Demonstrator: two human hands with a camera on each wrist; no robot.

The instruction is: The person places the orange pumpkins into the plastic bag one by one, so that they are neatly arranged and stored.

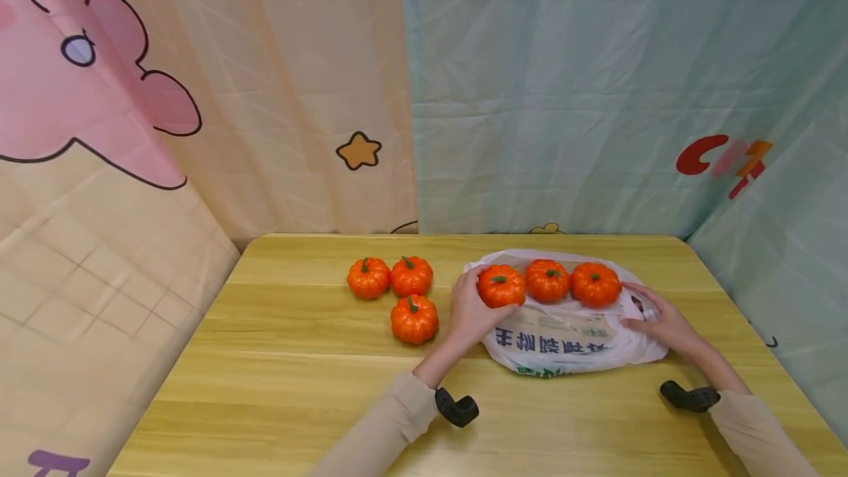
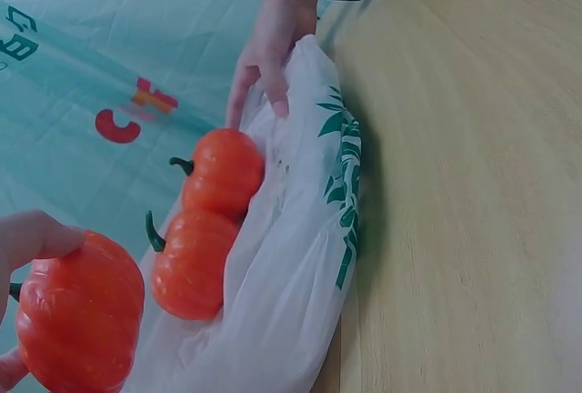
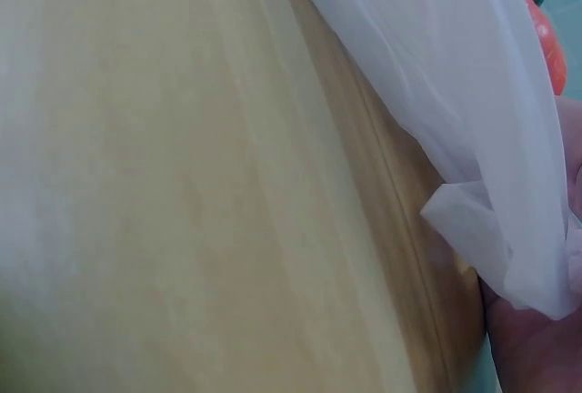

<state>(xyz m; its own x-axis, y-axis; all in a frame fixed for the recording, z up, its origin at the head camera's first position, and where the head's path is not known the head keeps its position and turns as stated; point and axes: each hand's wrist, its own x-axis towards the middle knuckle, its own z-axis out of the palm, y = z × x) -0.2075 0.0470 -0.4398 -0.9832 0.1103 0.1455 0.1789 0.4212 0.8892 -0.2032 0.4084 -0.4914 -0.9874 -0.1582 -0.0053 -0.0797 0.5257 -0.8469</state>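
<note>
My left hand point(image 1: 472, 313) grips a small orange pumpkin point(image 1: 501, 287) with a green stem over the left end of a white plastic bag point(image 1: 550, 363). Thumb and fingers sit on opposite sides of that pumpkin point(image 2: 82, 311) in the left wrist view. Two more pumpkins, a middle one point(image 1: 547, 281) and a right one point(image 1: 595, 285), lie side by side in the bag's opening. At the bag's right end is my right hand point(image 1: 669, 322), thumb and fingers spread apart against the plastic. White plastic point(image 3: 491, 138) partly covers this hand in the right wrist view.
Left of the bag, three similar pumpkins stand grouped on the wooden table point(image 1: 278, 381): a back-left one point(image 1: 368, 278), a back-right one point(image 1: 411, 277) and a front one point(image 1: 414, 320). Printed curtains point(image 1: 298, 94) hang behind the table's far edge.
</note>
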